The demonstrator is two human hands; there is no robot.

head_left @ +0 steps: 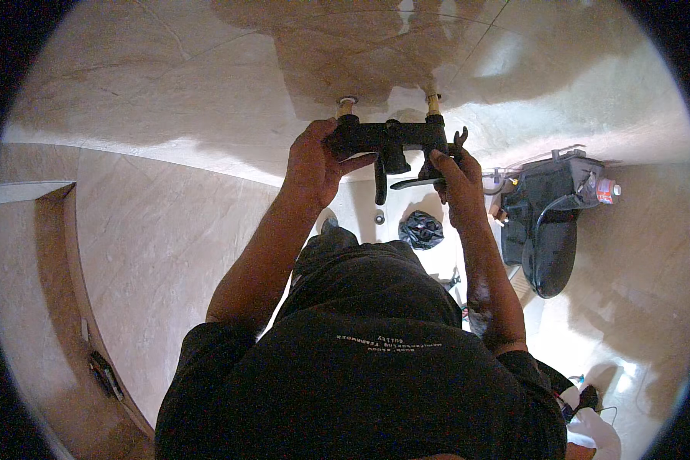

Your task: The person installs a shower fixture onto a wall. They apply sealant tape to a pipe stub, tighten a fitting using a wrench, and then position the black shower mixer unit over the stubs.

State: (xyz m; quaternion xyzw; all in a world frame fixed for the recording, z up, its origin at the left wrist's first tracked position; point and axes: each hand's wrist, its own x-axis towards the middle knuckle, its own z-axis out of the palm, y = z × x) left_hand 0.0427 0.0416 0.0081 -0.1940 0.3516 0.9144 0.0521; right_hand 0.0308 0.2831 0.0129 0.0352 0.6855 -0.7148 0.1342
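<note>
A black wall mixer tap (391,136) with a downward lever (380,182) is held level against the tiled wall. Its two ends meet brass-coloured pipe fittings, one on the left (345,109) and one on the right (433,104), that stick out of the wall. My left hand (311,165) is wrapped round the tap's left end, with the thumb and a finger stretched along its body. At the right end my right hand (461,180) is closed, gripping a dark open-ended spanner (460,138) whose forked head shows above the fingers. A slim bar (415,184) juts left from below that hand.
A black toilet (548,238) stands at the right, with a small bottle (608,191) with a pinkish label on it. Below the tap lies a black plastic bag (421,230), near a round drain (379,218). A recessed ledge (69,230) runs down the left wall.
</note>
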